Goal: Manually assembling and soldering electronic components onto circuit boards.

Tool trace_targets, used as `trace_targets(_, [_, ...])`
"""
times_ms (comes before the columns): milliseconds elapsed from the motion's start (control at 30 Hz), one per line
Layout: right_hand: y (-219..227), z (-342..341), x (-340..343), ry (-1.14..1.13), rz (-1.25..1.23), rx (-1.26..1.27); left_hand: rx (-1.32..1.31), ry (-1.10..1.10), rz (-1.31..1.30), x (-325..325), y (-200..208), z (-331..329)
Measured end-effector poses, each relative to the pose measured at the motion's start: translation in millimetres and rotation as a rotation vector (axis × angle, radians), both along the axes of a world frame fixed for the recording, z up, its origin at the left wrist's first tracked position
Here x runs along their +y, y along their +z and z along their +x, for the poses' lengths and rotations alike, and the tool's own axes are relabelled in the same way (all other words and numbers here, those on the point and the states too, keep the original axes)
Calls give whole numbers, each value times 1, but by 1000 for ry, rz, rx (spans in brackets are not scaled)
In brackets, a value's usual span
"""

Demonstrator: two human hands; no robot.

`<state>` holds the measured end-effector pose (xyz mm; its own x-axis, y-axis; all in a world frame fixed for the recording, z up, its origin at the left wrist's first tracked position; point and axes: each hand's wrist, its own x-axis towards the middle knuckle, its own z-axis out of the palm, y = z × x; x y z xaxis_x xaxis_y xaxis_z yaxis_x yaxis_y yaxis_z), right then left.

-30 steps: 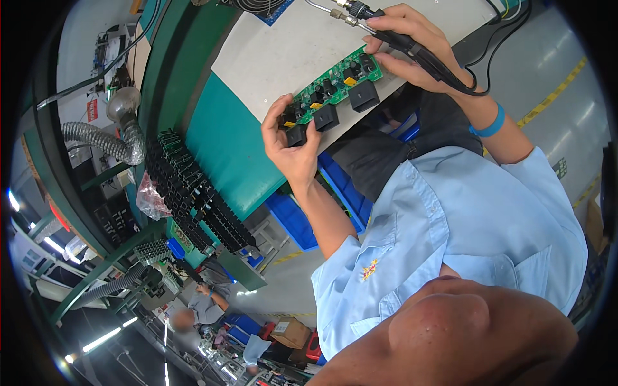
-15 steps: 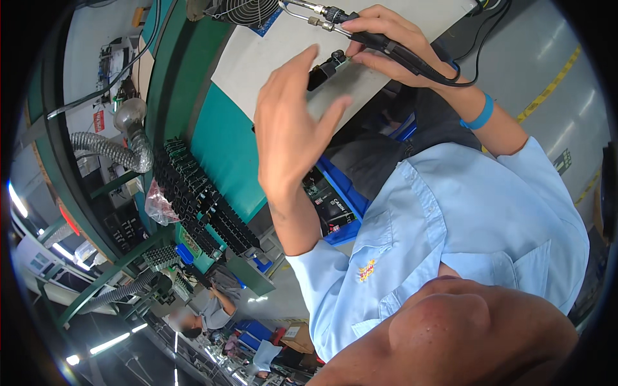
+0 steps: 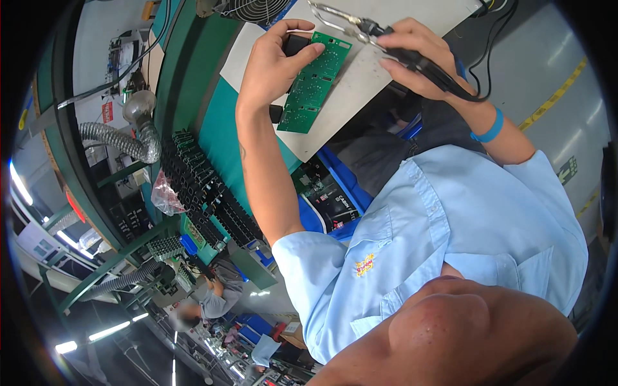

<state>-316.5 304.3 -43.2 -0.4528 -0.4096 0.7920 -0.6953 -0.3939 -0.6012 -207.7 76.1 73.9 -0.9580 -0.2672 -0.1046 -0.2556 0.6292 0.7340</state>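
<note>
A green circuit board [image 3: 314, 87] is gripped by my left hand [image 3: 270, 67], thumb on its upper face and fingers around a black block at its far end. Small solder points dot that face, and another black part [image 3: 276, 114] shows at the board's left edge. The board is tilted over the pale work mat [image 3: 370, 71]. My right hand [image 3: 421, 55] is closed around the black handle of a soldering iron [image 3: 412, 60]. The iron's bent metal tube and tip point left, above the board's far end and apart from it.
A fan with a round wire guard [image 3: 254, 8] stands at the far edge. To the left, black-and-green boards [image 3: 199, 193] stand in rows near a silver hose [image 3: 109, 135]. Below the bench edge is a blue bin [image 3: 347, 180]. A cable [image 3: 492, 58] trails from the iron; another person [image 3: 219, 299] works farther off.
My left hand, open and raised before, now holds the circuit board, its green face in view. My right fingers have left the black part they were touching and drawn right with the iron.
</note>
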Motion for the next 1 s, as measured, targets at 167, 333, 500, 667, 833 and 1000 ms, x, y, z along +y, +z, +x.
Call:
trace_targets(167, [-9, 3, 14, 114, 38, 36, 6, 6, 102, -9, -10, -2])
trace_targets(333, [-13, 2, 14, 139, 58, 84, -6, 10, 134, -9, -10, -2])
trace_targets(500, [-14, 1, 11, 141, 45, 88, -12, 18, 126, -9, -9, -2])
trace_targets(667, [-15, 0, 12, 137, 54, 97, -6, 7, 108, -8, -8, -2])
trace_targets(833, [-13, 1, 16, 135, 77, 76, 6, 2, 100, -8, -9, -1])
trace_targets(1000, [-1, -10, 13, 110, 8, 55, 23, 3, 88, -10, -12, -2])
